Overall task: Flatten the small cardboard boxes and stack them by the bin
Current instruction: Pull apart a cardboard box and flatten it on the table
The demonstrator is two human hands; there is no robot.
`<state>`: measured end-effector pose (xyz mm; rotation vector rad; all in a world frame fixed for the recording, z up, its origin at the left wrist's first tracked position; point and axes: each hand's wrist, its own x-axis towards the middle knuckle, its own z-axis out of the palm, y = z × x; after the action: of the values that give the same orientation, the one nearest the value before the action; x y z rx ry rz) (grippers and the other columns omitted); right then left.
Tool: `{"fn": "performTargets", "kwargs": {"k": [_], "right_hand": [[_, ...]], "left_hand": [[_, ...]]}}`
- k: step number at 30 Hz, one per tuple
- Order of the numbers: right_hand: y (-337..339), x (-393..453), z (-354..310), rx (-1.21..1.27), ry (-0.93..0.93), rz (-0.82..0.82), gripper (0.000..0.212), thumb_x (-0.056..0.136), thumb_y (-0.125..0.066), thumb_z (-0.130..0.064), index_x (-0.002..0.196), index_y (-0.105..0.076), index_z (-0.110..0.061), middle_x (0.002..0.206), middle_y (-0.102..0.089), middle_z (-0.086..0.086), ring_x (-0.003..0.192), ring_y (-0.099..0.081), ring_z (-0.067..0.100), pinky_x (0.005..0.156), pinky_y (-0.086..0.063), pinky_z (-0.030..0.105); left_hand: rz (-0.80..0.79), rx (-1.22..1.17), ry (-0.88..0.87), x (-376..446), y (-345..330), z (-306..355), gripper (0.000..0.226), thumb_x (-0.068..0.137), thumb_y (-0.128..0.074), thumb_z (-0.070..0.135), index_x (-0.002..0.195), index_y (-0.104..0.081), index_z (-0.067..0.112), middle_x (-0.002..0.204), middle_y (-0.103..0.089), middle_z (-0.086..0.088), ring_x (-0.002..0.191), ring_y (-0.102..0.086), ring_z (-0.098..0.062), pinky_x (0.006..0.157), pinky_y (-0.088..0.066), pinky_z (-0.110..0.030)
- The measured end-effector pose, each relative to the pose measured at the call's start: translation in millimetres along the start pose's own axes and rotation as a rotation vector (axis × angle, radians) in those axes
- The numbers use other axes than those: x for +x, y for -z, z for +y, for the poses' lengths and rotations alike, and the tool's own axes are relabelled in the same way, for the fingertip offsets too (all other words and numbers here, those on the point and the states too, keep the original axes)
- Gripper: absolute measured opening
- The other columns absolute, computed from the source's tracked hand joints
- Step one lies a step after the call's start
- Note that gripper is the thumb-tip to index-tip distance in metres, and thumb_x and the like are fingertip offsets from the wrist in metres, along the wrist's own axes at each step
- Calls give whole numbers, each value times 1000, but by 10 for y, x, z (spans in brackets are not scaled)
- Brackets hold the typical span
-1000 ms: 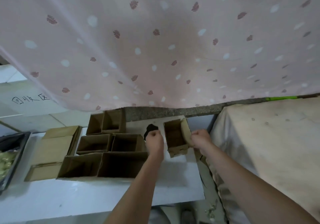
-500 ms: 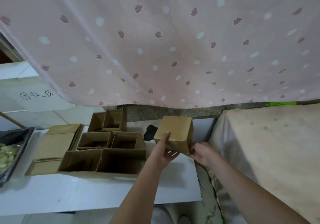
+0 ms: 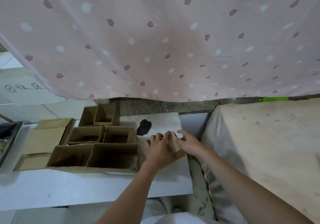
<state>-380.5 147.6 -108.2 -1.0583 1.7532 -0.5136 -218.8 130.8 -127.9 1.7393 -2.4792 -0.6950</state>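
Small cardboard box [image 3: 173, 143] down on the white table [image 3: 97, 185], squeezed between two hands near the right edge. Left hand [image 3: 159, 147] flat on its left side, fingers straight, pressing. Right hand [image 3: 187, 141] against its right side, fingers spread out, pushing too. Six open boxes [image 3: 103, 142] packed together just to the left. Flat cardboard pile [image 3: 43, 142] further left. Black blob [image 3: 144, 127] behind the hands.

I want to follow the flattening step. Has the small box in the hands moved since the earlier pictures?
Yes. The small box has come down from above the black patch to the white tabletop, between the left hand and right hand.
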Motion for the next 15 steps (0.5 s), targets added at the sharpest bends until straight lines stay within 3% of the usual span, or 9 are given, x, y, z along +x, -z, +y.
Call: {"fn": "performTargets", "kwargs": {"k": [2, 5, 9, 12, 15], "right_hand": [[-113, 9, 144, -67, -12, -56, 61, 95, -61, -41, 149, -35, -31, 128, -55, -1, 111, -56, 19, 81, -44, 26], [-287, 34, 344, -120, -59, -13, 65, 92, -62, -28, 150, -32, -24, 139, -54, 8, 114, -56, 24, 81, -42, 24], [-476, 66, 501, -98, -71, 24, 51, 94, -61, -21, 142, -43, -20, 115, -64, 5, 90, -57, 15, 58, -38, 13], [-561, 52, 488, -83, -69, 9, 43, 93, -61, -15, 133, -45, -20, 100, -62, 4, 83, -59, 18, 55, -39, 19], [-574, 50, 378, -279, 104, 85, 43, 87, -60, -6, 121, -43, -26, 108, -49, 8, 87, -54, 24, 66, -46, 29]], "left_hand": [[-42, 63, -76, -30, -144, -18, 102, 62, -48, 74, 152, -17, 39, 142, -38, 0, 133, -31, -30, 111, -19, -55], [-101, 113, -165, -76, -312, -81, 91, 83, -62, 50, 158, -14, 31, 153, -32, -2, 143, -25, -30, 120, -10, -52], [-102, 110, -157, -207, -475, -268, 92, 95, -63, 37, 161, -2, 18, 167, -11, -5, 155, -2, -25, 124, 8, -41], [-111, 94, -124, -337, -549, -432, 92, 100, -56, 36, 159, 9, 13, 168, 8, -5, 154, 14, -23, 122, 15, -36], [-135, 38, -60, -427, -565, -518, 93, 101, -54, 36, 158, 16, 11, 167, 17, -4, 149, 25, -18, 123, 14, -36]]}}
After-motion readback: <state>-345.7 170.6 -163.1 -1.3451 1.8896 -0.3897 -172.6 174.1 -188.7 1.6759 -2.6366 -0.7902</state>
